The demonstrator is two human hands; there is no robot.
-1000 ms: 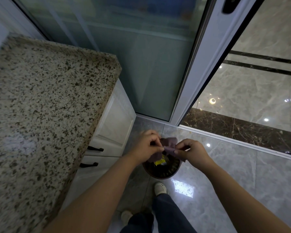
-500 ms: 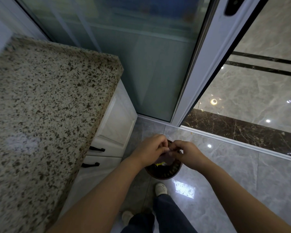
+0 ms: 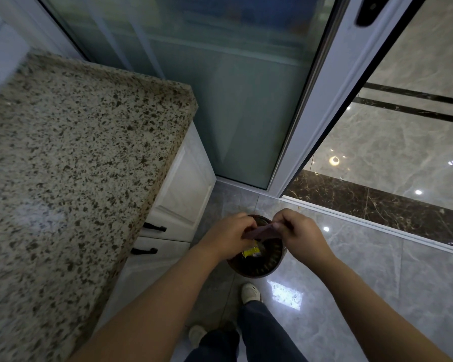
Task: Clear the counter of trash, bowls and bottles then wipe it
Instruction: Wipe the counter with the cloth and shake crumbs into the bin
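Observation:
A small purplish-brown cloth (image 3: 262, 231) is stretched between both hands, directly above a dark round trash bin (image 3: 268, 259) on the floor. My left hand (image 3: 228, 235) pinches its left end and my right hand (image 3: 300, 231) pinches its right end. Inside the bin lies a yellow wrapper (image 3: 251, 251). The speckled granite counter (image 3: 71, 163) fills the left of the view with a faint wet sheen on it.
White cabinet drawers with black handles (image 3: 154, 227) sit under the counter. A frosted glass sliding door (image 3: 233, 100) and its white frame (image 3: 332, 82) stand ahead. Glossy tiled floor (image 3: 377, 270) spreads to the right. My shoe (image 3: 250, 293) is just below the bin.
The hands closed together over the bin, bunching the cloth, then drew apart again so the cloth is stretched flat between them.

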